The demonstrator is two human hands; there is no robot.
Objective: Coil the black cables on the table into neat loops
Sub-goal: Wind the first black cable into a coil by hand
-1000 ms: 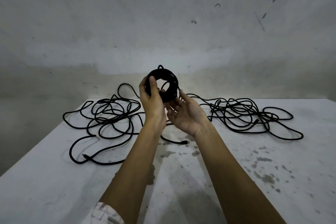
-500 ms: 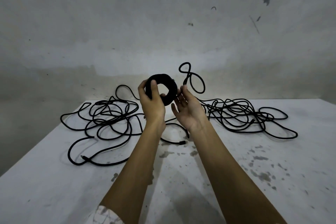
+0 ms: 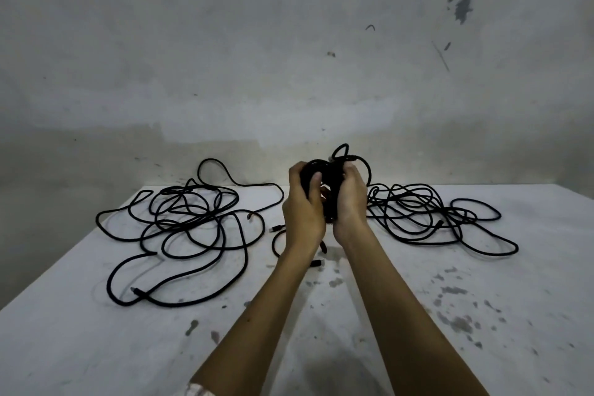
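A tight black cable coil [image 3: 328,172] is held up above the table's far middle. My left hand [image 3: 302,206] grips its left side, thumb across the front. My right hand [image 3: 350,199] grips its right side, fingers curled over the top, and a fresh loop [image 3: 366,167] arcs out past them. The coil's lower half is hidden between my palms. A loose black tangle [image 3: 189,219] sprawls on the left of the table. Another tangle [image 3: 427,219] lies on the right and runs toward my right hand.
The white table [image 3: 418,331] is stained with dark spots on its near right. Short cable ends with plugs [image 3: 276,229] lie under my wrists. The table's left edge [image 3: 58,254] drops off diagonally. A grey wall [image 3: 289,58] rises just behind the far edge.
My right hand, open beside the coil before, has closed over its right side, laying a raised loop of cable onto it. The right tangle has shifted slightly.
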